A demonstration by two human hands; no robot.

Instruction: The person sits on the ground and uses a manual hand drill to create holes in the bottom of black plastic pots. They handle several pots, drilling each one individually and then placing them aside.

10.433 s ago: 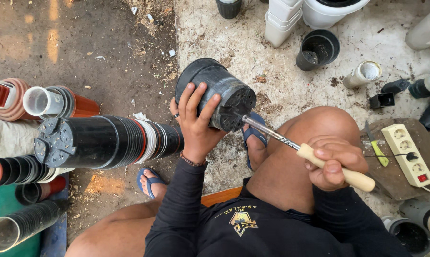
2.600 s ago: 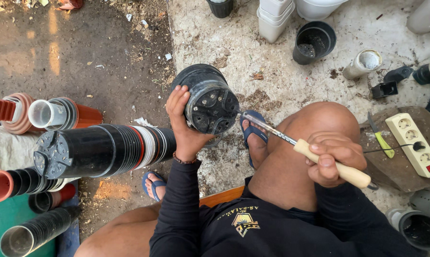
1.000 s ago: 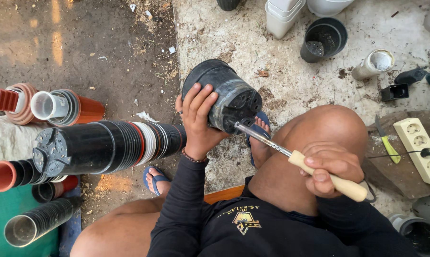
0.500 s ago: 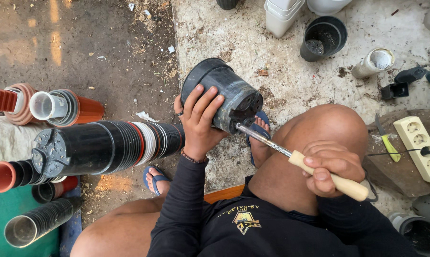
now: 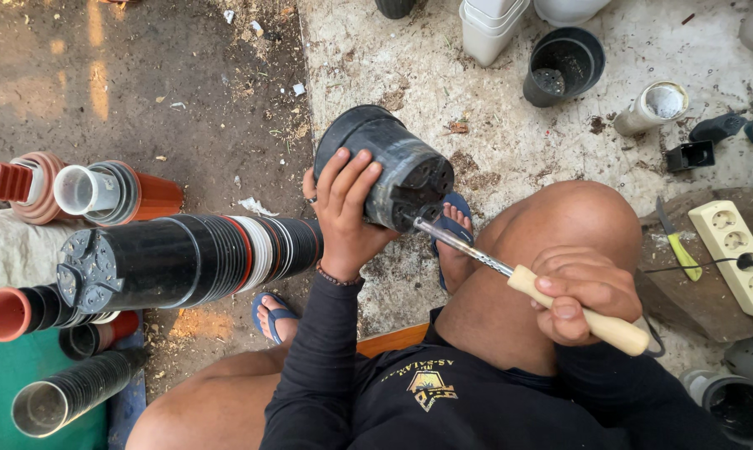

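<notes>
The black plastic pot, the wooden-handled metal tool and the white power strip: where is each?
Black plastic pot [image 5: 376,162], head view, on its ribbed side wall.
Wooden-handled metal tool [image 5: 618,332], head view, on the pale handle.
White power strip [image 5: 739,254], head view, on its socket face.

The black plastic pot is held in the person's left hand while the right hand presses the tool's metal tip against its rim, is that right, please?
Not quite. In the head view the left hand does hold the black plastic pot, and the right hand grips the wooden-handled tool, but its metal tip meets the pot's base, not its rim.
</notes>
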